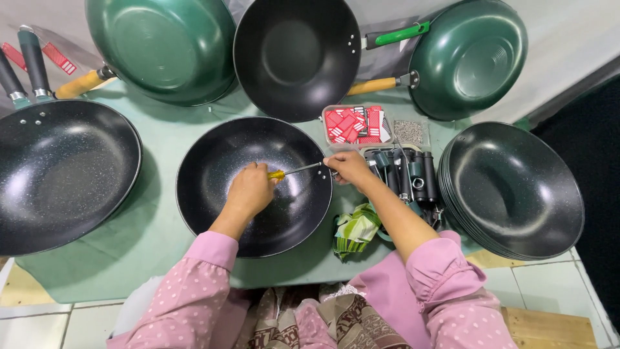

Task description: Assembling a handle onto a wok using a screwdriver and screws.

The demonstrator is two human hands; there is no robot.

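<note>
Green cloth (142,232) covers desk under both my hands. Black speckled wok (213,187) directly beneath my left hand (248,192). Stack of black woks (516,194) well right of my right hand (349,167); box of dark handles (407,171) just beside it. Left hand closed around yellow-handled screwdriver (287,172), shaft pointing at wok rim. Right hand pinched at that rim, at screwdriver tip; can't tell what it grips.

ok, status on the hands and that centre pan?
Left hand shut on screwdriver, tip at pan rim. Right hand steadies the rim outside centre pan. Handles box and stacked pans close on the right; nothing blocking.
</note>
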